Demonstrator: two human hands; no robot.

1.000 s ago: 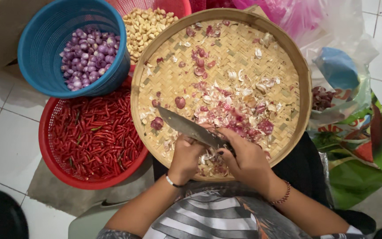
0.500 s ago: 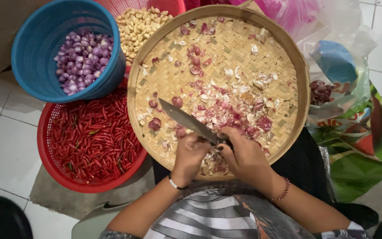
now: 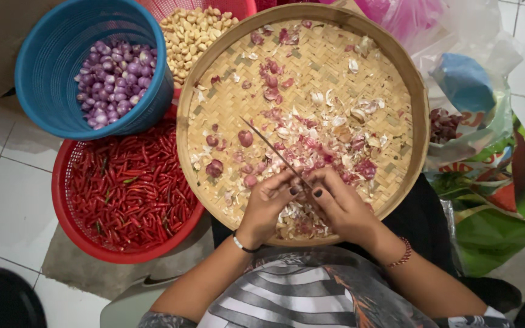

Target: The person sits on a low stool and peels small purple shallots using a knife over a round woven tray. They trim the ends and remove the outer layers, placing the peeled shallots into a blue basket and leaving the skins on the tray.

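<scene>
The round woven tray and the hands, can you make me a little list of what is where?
tray: round woven bamboo tray, strewn with shallot skins and pieces
left hand: left hand at the knife blade, fingers curled over the tray
right hand: right hand holds the knife, blade pointing up-left
blue basket: blue basket of peeled shallots
red basket: red basket of red chillies

A round woven tray [image 3: 396,79] of pale tan bamboo, its strips crossing in a herringbone weave, holds pinkish-purple shallots [image 3: 245,138] and scraps of cream and magenta peel [image 3: 329,121]. To the left, a red mesh basket [image 3: 62,206] is filled with bright red chillies [image 3: 129,188] with a few green stems, and farther off a blue basket [image 3: 50,73] holds pale violet peeled shallots [image 3: 113,79], beside cream-yellow garlic cloves [image 3: 192,30]. At the near edge the person's striped shirt [image 3: 293,297] is grey, white and black, the fingernails [image 3: 318,193] are dark-painted, and a green, red and blue plastic bag [image 3: 493,200] lies to the right.
</scene>
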